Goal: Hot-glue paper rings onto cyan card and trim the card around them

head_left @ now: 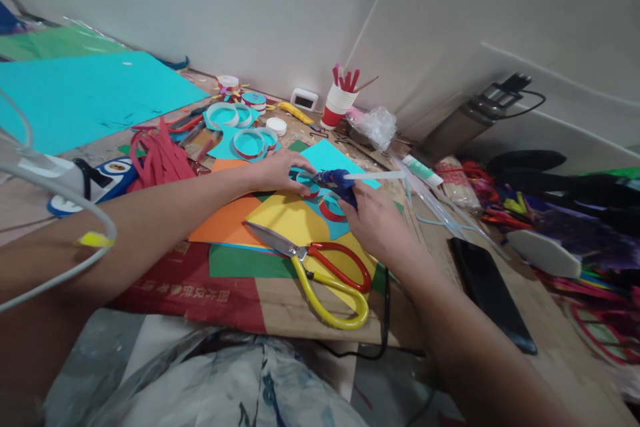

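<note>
My right hand (373, 213) is wrapped around a blue hot glue gun (333, 179), with a long whitish glue stick (377, 175) coming out of its back. The gun's nozzle points left, toward my left hand (280, 172). The fingers of that hand are closed about a small red-edged paper ring (313, 191) on turquoise paper; their exact contact is partly hidden. A second red paper ring (333, 207) stands just below the gun. Nearer to me, scissors (300, 253) with one red and one yellow handle lie slightly open on yellow paper (280, 213).
More paper rings (249, 144) sit on turquoise cutouts behind my left hand, beside red strips (157, 160). At the back are a cup of red sticks (337, 107) and a small timer (304, 99). A black phone (493, 293) and bottle (460, 123) are on the right. A white cable (103, 220) hangs at left.
</note>
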`<state>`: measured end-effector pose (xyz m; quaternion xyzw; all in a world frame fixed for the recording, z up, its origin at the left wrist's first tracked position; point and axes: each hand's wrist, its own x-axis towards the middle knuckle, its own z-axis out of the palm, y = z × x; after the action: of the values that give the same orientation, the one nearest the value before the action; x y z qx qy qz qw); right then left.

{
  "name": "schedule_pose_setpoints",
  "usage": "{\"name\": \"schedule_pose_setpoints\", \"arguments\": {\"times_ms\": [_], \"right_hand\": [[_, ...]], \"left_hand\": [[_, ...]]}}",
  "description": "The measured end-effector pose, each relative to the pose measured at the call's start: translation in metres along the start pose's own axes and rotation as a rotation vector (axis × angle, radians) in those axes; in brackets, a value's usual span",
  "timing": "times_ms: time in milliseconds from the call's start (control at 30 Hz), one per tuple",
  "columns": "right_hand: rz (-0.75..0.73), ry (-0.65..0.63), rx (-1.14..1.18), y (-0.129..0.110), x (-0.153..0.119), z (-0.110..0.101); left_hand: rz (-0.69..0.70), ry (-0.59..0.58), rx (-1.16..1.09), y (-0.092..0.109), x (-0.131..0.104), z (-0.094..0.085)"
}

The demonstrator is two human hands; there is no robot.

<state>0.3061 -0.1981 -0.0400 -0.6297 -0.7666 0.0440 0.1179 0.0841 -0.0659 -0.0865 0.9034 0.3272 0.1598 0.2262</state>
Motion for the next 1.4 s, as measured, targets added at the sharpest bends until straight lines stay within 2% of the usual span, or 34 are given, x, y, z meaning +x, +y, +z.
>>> {"name": "schedule_pose_setpoints", "arguments": {"times_ms": [300, 833, 1167, 1400], "right_hand": [[0.003, 0.011, -0.019, 0.001, 0.002, 0.002], [-0.123, 0.082, 0.091, 0.006, 0.006, 0.022], [-0.112, 0.057, 0.107, 0.004, 0.008, 0.021], [-0.111, 0.058, 0.017, 0.006, 0.010, 0.022]], "left_hand": [[0.021, -0.001, 0.012, 0.005, 0.000, -0.002], [-0.029, 0.011, 0.009, 0.004, -0.001, -0.001], [-0.039, 0.014, 0.004, 0.004, -0.001, 0.000], [-0.030, 0.014, 0.015, 0.004, 0.000, 0.000]]}}
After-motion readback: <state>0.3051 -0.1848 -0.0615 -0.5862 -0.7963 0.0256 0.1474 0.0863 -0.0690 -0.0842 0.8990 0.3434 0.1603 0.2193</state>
